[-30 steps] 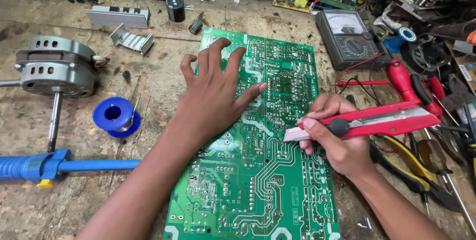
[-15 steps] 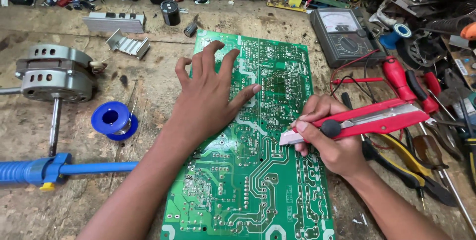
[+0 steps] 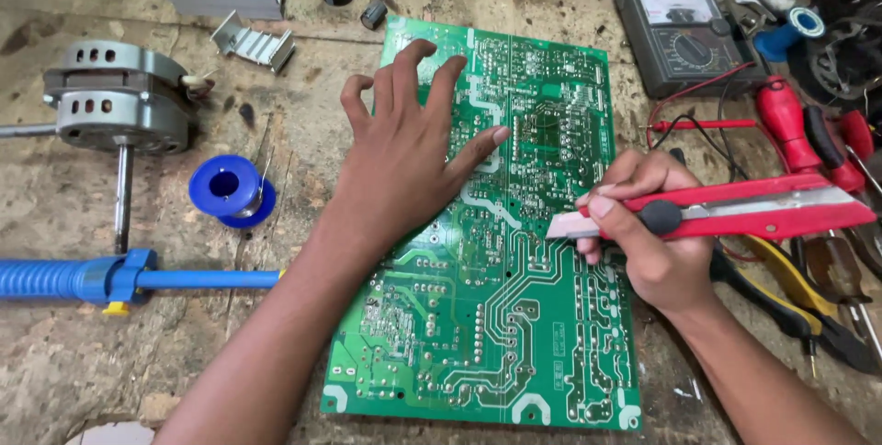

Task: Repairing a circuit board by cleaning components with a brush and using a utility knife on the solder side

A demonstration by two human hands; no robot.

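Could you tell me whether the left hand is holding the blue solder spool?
No, the left hand lies flat on the green circuit board, apart from the spool.

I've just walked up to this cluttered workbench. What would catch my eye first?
Most striking is the big green circuit board lying solder-side up in the middle of the wooden bench, with the left hand spread flat on it. At its right edge the right hand grips a red utility knife, blade tip at the board. On the left lie a grey motor and a blue solder spool.
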